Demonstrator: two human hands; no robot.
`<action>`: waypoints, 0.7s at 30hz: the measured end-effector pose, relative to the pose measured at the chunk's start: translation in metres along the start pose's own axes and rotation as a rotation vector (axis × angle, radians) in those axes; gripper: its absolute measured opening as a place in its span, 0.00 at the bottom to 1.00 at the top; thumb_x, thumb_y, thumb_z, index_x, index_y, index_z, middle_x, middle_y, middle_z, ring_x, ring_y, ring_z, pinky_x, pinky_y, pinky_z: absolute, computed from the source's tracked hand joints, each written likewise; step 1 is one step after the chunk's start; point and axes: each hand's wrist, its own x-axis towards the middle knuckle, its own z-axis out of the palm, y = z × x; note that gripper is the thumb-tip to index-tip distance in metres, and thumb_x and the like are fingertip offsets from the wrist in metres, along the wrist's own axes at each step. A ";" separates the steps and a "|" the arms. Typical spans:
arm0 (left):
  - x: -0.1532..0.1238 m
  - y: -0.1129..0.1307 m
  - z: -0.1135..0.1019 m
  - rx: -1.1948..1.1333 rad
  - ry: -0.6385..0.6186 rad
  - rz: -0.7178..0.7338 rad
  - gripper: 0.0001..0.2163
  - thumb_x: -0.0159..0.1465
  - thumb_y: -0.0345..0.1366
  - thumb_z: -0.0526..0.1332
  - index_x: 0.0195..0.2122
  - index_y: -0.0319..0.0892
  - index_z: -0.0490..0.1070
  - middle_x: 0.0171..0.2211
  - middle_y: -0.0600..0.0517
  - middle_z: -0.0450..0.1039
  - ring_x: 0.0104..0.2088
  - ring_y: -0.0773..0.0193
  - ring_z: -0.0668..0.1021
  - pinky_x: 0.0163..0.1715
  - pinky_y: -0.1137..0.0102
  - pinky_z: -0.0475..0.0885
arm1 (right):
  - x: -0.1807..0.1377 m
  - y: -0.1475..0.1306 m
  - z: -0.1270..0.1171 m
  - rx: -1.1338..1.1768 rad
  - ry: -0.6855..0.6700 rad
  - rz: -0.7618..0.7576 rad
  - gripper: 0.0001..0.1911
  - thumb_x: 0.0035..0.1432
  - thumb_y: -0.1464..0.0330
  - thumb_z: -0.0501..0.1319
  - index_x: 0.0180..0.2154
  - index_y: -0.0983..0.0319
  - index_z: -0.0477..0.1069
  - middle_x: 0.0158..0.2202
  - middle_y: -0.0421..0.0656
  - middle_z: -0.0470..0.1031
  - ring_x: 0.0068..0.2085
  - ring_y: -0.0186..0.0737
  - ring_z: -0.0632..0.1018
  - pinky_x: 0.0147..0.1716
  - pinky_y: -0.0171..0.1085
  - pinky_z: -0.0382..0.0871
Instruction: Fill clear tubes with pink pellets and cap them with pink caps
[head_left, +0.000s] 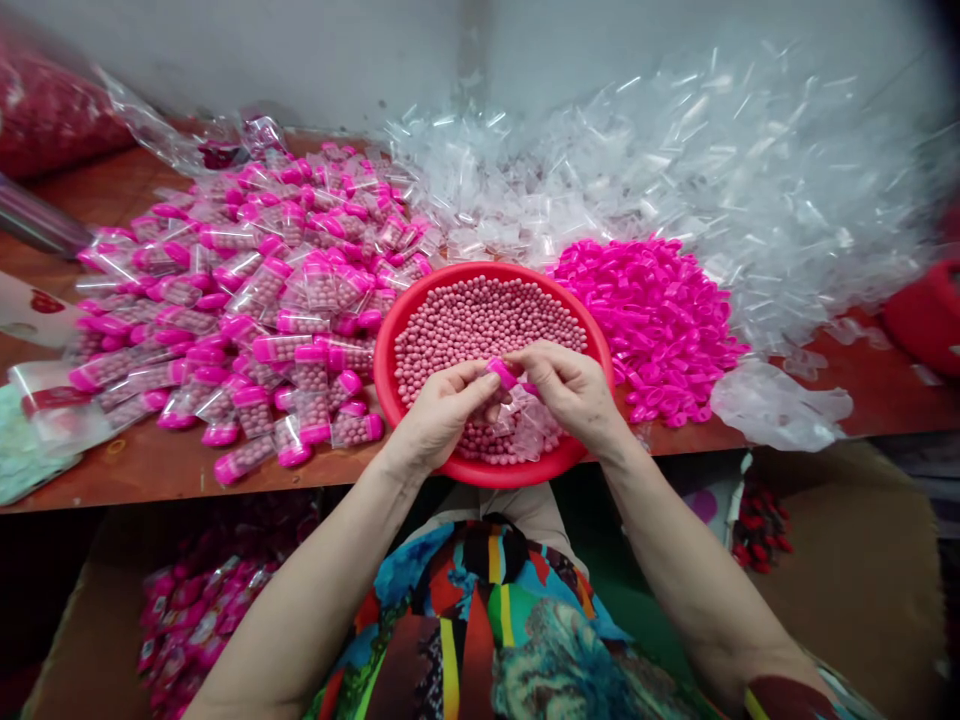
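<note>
Over the red bowl [384, 350] of small pink beads [487, 315], my two hands meet. My left hand [448, 405] pinches a bright pink plastic cap [501, 373] between thumb and fingers; whether a clear bottle is attached beneath it is hard to see. My right hand [566, 388] is closed, its fingertips against that cap's far edge, and more pink plastic shows under its fingers. Below the hands, several clear plastic bottles [529, 425] lie on the beads. To the bowl's right is a heap of loose pink caps [652, 325].
Bead-filled bottles with pink caps [292, 320] are piled left of the bowl. A large heap of clear empty bottles [675, 170] fills the back right. A clear plastic bag [780, 400] lies at the table's [247, 480] front edge. Boxes with packed goods [199, 620] stand below.
</note>
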 end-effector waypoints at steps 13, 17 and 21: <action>-0.004 -0.002 0.001 0.164 -0.091 -0.090 0.13 0.59 0.42 0.68 0.34 0.36 0.75 0.22 0.54 0.67 0.20 0.72 0.66 0.21 0.74 0.57 | 0.018 0.003 0.033 0.397 -0.212 0.295 0.38 0.67 0.43 0.36 0.64 0.57 0.60 0.39 0.44 0.78 0.37 0.38 0.79 0.35 0.36 0.75; -0.003 -0.006 0.004 0.245 -0.048 -0.044 0.12 0.59 0.40 0.67 0.37 0.36 0.76 0.21 0.55 0.66 0.20 0.72 0.64 0.20 0.75 0.56 | 0.020 0.014 0.028 0.138 -0.286 0.176 0.32 0.68 0.45 0.42 0.63 0.55 0.61 0.40 0.42 0.74 0.39 0.38 0.76 0.42 0.39 0.73; 0.001 -0.008 0.006 0.191 0.063 -0.067 0.12 0.58 0.40 0.68 0.37 0.36 0.77 0.23 0.54 0.70 0.20 0.73 0.66 0.21 0.76 0.60 | 0.024 0.024 0.029 0.038 -0.085 0.159 0.31 0.69 0.46 0.40 0.57 0.58 0.64 0.38 0.42 0.73 0.38 0.39 0.75 0.43 0.41 0.71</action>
